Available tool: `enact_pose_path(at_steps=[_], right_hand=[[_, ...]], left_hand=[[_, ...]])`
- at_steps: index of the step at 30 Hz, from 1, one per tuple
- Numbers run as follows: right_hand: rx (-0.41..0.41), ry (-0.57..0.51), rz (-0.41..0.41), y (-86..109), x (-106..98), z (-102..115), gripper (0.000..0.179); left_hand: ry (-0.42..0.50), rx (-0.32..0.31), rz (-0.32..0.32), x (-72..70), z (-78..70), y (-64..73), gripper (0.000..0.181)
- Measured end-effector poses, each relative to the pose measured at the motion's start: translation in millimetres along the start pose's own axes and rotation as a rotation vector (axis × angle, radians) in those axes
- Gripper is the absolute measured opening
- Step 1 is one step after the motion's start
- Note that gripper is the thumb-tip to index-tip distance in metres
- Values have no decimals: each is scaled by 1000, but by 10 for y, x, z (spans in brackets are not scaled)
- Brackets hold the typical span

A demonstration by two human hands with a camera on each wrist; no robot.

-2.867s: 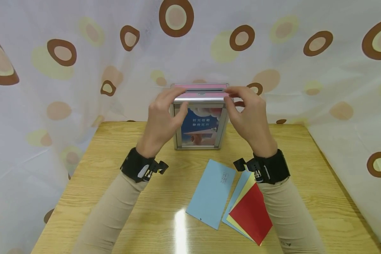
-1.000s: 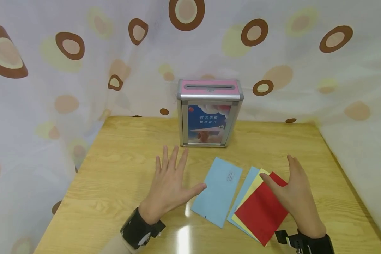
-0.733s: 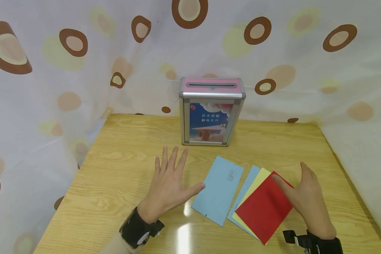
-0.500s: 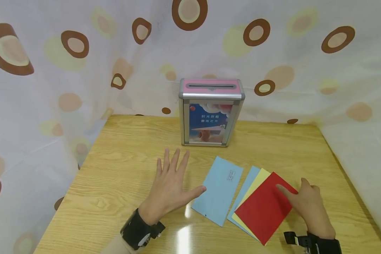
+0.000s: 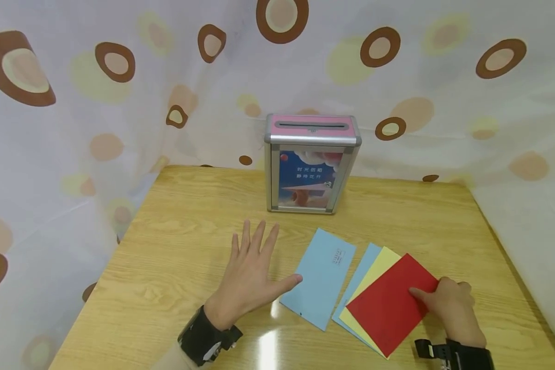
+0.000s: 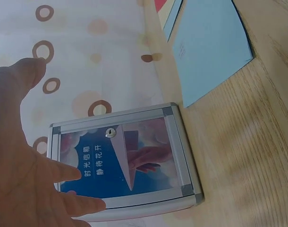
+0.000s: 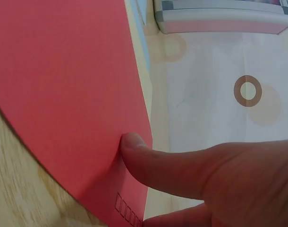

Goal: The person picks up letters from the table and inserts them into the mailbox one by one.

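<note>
My right hand [image 5: 453, 304] is at the right edge of a red envelope [image 5: 392, 306], thumb on its top face and the other fingers curled at its edge. In the right wrist view the thumb [image 7: 153, 163] presses the red envelope [image 7: 68, 94], whose long edge bows. Beneath it, fanned out to the left, lie a yellow envelope [image 5: 378, 267] and a light blue one [image 5: 362, 270]. My left hand [image 5: 252, 280] hovers with spread fingers and holds nothing. Its thumb tip overlaps another light blue envelope [image 5: 321, 280] in the head view.
A silver-framed letter box [image 5: 310, 177] with a pink slotted top [image 5: 312, 126] stands at the back of the wooden table [image 5: 189, 216]. A small lock [image 5: 328, 184] sits on its front. Behind and beside the table hangs a patterned cloth [image 5: 157, 61].
Both hands have left the letter box's top. My right hand has come down beside the envelopes, and its thumb and fingers have closed on the red one's edge. The left has stayed nearly still lately.
</note>
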State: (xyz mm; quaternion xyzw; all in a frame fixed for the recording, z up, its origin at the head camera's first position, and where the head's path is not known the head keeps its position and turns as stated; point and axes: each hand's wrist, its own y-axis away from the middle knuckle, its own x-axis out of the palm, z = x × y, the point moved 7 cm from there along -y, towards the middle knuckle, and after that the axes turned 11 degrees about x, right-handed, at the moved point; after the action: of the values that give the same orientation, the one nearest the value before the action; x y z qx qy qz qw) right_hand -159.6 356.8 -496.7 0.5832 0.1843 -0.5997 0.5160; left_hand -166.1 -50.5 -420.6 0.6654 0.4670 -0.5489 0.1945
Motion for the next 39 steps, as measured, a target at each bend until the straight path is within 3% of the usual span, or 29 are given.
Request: enact_pose_path(at_steps=[5,13,22,30,35,39], right_hand=[[72,-64,-3,-17,21,-90,80],[47,-17,16,-89,19,-141,83],[86,-239,-6,-88,-7,-165,81],[-13,-256,-68,-73,-152,-177,45],[-81,-450,-61,43,-202,-101,38],[-152,-532,-58,152,-272,49,38]], left_hand=[[6,-6,25,35,4,2,104],[27,-6,62,98,-11,13,103],[14,16,20,98,-28,4,102],[72,6,64,180,-47,4,100],[133,36,49,230,-98,-23,96],[291,77,65,318,-197,-41,89]])
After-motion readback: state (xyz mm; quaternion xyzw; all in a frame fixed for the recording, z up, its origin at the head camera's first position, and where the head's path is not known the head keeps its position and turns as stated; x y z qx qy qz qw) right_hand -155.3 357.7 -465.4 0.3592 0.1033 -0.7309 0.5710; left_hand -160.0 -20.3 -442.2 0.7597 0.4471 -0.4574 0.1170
